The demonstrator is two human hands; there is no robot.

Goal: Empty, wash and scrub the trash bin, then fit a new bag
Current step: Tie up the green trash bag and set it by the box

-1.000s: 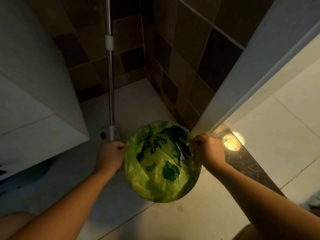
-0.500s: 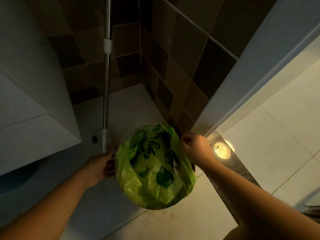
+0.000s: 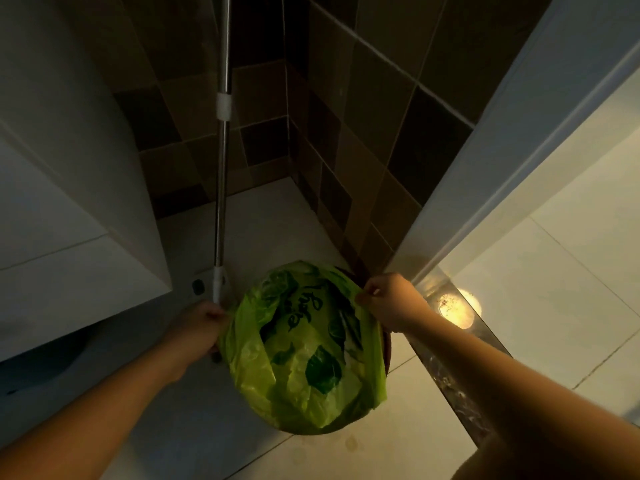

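A: What are your hands doing, and where is the bin?

B: I'm working on the floor in the tiled corner, near the mop handle [image 3: 221, 174]. My right hand [image 3: 389, 301] is pinching the green bag's [image 3: 304, 351] far-right rim; my left hand [image 3: 199, 329] is curling around its left edge, fingers partly hidden

A: And handling?

B: It's looking thin, soft and slippery over the trash bin [image 3: 387, 344], so I'm gathering the rim rather than tugging the middle
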